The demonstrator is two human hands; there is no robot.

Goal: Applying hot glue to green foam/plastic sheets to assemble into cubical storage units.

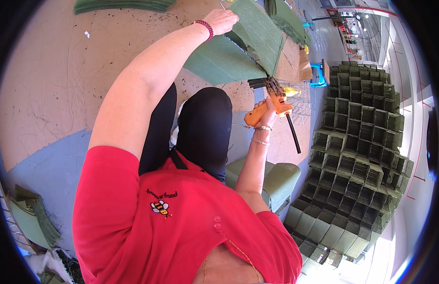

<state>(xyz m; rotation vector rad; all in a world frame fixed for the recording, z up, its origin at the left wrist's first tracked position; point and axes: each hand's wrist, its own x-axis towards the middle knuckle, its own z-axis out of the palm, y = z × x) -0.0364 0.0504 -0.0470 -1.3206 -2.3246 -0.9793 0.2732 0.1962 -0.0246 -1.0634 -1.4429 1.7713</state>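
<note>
Glue gun (281, 105), 1 pc: orange, w/ 1 blk stick (293, 135), gripped in R hand (269, 113) near folded green sheet (259, 35). L hand (221, 21) at sheet's far edge, grip can't tell. Blue stool (317, 75), 1.

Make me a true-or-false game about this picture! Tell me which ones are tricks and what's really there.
1. The right hand is holding an orange glue gun. True.
2. A white stick pokes out of the glue gun. False: it is a black stick.
3. The left hand is at the edge of a green panel. True.
4. Dark red beads are worn on the right wrist. False: the dark red bead bracelet is on the left wrist.
5. The person's shirt is red. True.
6. The big stack of boxes is on the picture's left side. False: the stacked boxes are on the right side.
</note>
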